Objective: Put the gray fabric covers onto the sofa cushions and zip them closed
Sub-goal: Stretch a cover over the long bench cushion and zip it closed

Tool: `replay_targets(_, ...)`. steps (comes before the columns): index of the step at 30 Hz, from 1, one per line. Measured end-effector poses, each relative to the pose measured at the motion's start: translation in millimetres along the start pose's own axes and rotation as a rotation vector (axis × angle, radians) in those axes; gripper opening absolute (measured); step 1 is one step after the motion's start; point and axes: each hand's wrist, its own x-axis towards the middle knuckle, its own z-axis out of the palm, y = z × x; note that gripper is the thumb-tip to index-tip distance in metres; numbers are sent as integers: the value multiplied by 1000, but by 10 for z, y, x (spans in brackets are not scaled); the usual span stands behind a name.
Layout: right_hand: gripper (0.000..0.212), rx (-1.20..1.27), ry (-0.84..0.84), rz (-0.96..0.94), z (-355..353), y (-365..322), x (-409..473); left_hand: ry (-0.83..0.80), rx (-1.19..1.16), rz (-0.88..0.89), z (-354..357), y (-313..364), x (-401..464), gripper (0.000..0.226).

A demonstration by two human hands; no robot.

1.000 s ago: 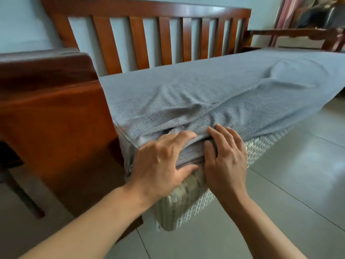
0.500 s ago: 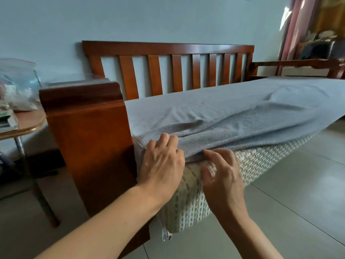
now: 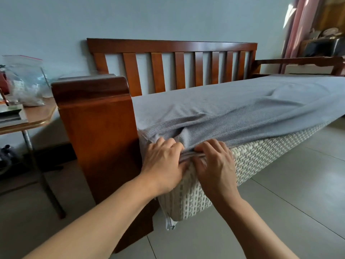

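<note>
Both your hands have come closer together since the earlier frames, and the view has pulled back, so more of the wooden sofa frame [image 3: 97, 116] and the small side table [image 3: 31, 116] now shows. Your left hand [image 3: 164, 163] has its fingers curled over the bunched hem of the gray cover [image 3: 233, 109], near the corner beside the armrest. Your right hand [image 3: 214, 161] sits just beside it, also with bent fingers that pinch the same hem from above. Both hands therefore hold the fabric edge; neither one is relaxed.

The cover lies on top of the long cushion [image 3: 261, 157] and reaches to the far end of the seat, with some loose folds near the front. It is spread over the upper face only. Along the whole front side, the woven cream surface of the cushion is still bare below the hem, so the cover is not pulled down there.

At the low near corner, a white zipper end [image 3: 170, 223] hangs down. It seems to belong to the woven inner casing, but I cannot tell this for sure. No zipper of the gray cover is visible.

My judgement: you are in the early-to-middle part of the task. The draping is done, but dragging the hem over the front edge and corner, tucking it under and closing the zip all remain.
</note>
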Motion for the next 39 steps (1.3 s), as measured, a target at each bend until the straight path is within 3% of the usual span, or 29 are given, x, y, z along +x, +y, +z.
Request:
replay_targets(3,27,-1,-74,-65,27,2,44,213,7,3,25,-5,-95,28)
replay_targets(5,24,2,-95,-83,16,34,13,354,0,-44,19,18,-144,38)
replay_targets(7,21,6,-101,-103,-13,59,-69,458,32,5,53,73,-193,34)
replay_targets(10,23,6,-108,-114,-43,60,-138,532,105,103,119,119,-254,14)
replay_targets(13,26,25,-120,-139,-74,45,-116,562,163,207,131,85,-250,14)
replay_targets(20,51,-62,-201,-267,-129,130,-216,489,66,362,167,52,-437,16)
replay_targets(25,13,-85,-204,-304,-25,318,-638,347,40,437,516,275,-805,9)
replay_targets(28,16,-135,-182,-317,-11,496,-892,319,94,413,737,349,-949,10)
replay_targets(32,22,-175,-116,-329,-38,512,-938,405,171,295,741,203,-899,10)
replay_targets(35,20,-178,-90,-340,-28,566,-1070,426,166,314,814,91,-954,14)
replay_targets(39,16,-144,-135,-254,138,709,-1265,305,120,346,1116,170,-1084,17)
